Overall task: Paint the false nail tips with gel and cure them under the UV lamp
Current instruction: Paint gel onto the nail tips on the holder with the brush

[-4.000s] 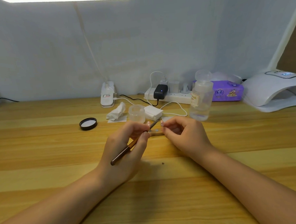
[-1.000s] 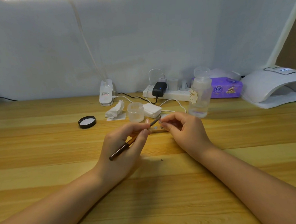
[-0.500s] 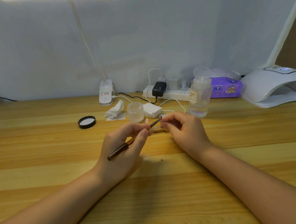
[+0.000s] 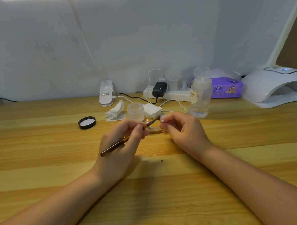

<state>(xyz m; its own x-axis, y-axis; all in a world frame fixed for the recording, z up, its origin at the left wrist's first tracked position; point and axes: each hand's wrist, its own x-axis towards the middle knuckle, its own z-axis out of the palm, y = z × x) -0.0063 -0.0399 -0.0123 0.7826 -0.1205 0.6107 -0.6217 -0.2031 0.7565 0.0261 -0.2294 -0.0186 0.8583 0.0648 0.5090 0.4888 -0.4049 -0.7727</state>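
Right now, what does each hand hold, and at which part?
The left hand pinches the brush near its bristle end, the handle trailing back. The right hand pinches something small at its fingertips, likely a nail tip; where exactly cannot be told.

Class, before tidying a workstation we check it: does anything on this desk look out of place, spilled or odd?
Nothing is spilled or broken. Small oddities: the black lid lies apart from the open jar, a crumpled tissue sits loose beside that jar, and a tiny dark speck marks the desk.
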